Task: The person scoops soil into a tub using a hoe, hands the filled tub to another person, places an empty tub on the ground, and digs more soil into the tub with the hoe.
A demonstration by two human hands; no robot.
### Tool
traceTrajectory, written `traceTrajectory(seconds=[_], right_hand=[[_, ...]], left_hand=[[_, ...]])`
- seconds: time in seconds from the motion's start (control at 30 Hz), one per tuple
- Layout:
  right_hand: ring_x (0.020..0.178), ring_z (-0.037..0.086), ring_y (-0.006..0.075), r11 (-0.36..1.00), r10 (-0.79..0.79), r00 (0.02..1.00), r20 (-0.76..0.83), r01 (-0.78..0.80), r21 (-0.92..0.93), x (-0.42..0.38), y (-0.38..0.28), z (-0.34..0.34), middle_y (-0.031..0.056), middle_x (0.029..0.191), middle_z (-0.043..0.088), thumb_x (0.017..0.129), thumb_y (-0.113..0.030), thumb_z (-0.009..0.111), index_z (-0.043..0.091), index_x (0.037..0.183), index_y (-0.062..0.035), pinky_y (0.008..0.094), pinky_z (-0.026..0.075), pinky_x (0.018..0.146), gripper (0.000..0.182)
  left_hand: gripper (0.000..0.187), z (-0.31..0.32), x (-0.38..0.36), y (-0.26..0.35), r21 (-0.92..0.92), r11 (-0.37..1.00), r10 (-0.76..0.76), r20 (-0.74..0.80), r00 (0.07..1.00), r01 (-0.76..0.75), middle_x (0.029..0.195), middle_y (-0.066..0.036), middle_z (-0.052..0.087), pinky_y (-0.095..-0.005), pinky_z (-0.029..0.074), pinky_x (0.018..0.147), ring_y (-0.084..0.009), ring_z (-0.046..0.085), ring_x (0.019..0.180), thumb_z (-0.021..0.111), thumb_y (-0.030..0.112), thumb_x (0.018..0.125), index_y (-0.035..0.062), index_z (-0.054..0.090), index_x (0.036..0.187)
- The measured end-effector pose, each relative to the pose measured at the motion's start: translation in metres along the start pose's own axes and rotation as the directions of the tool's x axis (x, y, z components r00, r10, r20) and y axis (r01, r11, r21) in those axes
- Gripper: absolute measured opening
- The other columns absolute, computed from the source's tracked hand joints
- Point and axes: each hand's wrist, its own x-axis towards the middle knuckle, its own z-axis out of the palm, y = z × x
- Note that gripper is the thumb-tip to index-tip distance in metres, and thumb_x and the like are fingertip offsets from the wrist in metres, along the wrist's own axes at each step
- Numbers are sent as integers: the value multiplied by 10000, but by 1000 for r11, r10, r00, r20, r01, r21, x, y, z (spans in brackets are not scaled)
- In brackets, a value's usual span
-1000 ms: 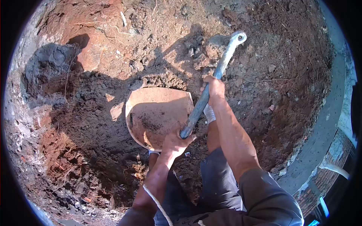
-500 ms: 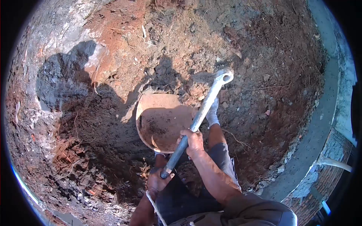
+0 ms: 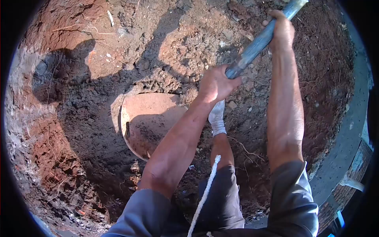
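Both of my hands grip a thick wooden handle (image 3: 256,44) that slants up toward the top right, where its far part leaves the view. My left hand (image 3: 219,83) is wrapped round the lower end. Farther up the shaft, my right hand (image 3: 282,29) has its fingers closed round it. Below and left of my left hand, a shallow round pan (image 3: 148,103) lies on the dirt, with some dark soil in it and my left forearm across its right side.
Rough reddish soil (image 3: 98,98) with roots and clods lies all round. My foot in a pale sock (image 3: 217,116) stands right of the pan. A curved concrete edge (image 3: 347,130) runs down the right, with brickwork (image 3: 349,187) beyond. A white rope (image 3: 205,193) hangs before me.
Both hands have moved up and to the right with the handle, and my arms are stretched out. The handle's ring-shaped end has left the view. The pan appears farther left.
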Motion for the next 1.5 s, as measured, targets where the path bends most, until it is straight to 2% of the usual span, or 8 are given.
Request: traceTrajectory(seconds=[0.1,0.43,0.8,0.87,1.0,1.13,1.33,1.5], right_hand=[[477,542,192,769,629,776,47,-612,-186,-90,184,31,91,608,548,807,-91,600,600,927,25,340,475,451,168],[599,661,263,710,414,910,33,-300,-637,-18,214,35,157,720,655,729,-167,657,652,853,56,399,542,584,256],[455,559,183,831,555,830,51,-549,-93,-167,163,64,89,622,550,795,-107,671,583,858,24,331,513,425,170],[437,560,178,859,511,859,35,-509,-63,-258,146,66,76,607,548,796,-96,667,577,847,28,321,487,395,161],[589,601,224,424,844,472,253,-878,224,-434,137,63,93,744,581,745,-58,725,524,987,-26,363,522,508,317],[561,593,223,321,902,352,249,-934,157,-448,136,53,79,689,573,699,-43,748,546,913,-43,368,522,505,294],[473,547,193,815,537,839,81,-542,206,-229,26,-8,76,673,555,751,-45,653,522,915,-16,327,486,449,212],[508,581,184,988,-85,996,5,83,132,-54,-101,-63,75,649,536,804,-64,642,531,930,30,314,511,444,193]], left_hand=[[390,-5,-114,-72,20,908,-420,4,908,420,743,-176,680,-380,525,650,-264,684,688,753,356,753,-2,686,892],[498,0,-149,-49,-233,874,-423,68,904,427,819,-195,684,-388,529,686,-272,695,773,754,290,794,-42,562,1112],[410,-83,-238,-101,-77,851,-516,56,855,519,865,-126,706,-360,523,751,-217,678,822,774,286,764,22,646,1050],[386,-104,-323,-153,115,962,-238,-91,967,248,861,-87,703,-360,515,727,-188,655,783,784,290,756,32,656,1014],[518,-179,-472,-131,531,379,-804,-217,553,758,934,-136,709,-402,534,816,-299,685,907,782,470,685,186,682,1106],[537,-181,-513,-107,491,490,-803,-67,592,721,964,-140,709,-397,531,830,-311,681,919,781,462,684,181,673,1128],[459,-68,-304,-21,193,960,-199,-27,980,201,797,-138,689,-416,531,690,-325,677,768,775,438,717,83,674,991],[477,18,-90,38,21,996,80,176,981,-85,821,-152,698,-380,548,712,-278,701,763,790,392,725,78,659,1059]])
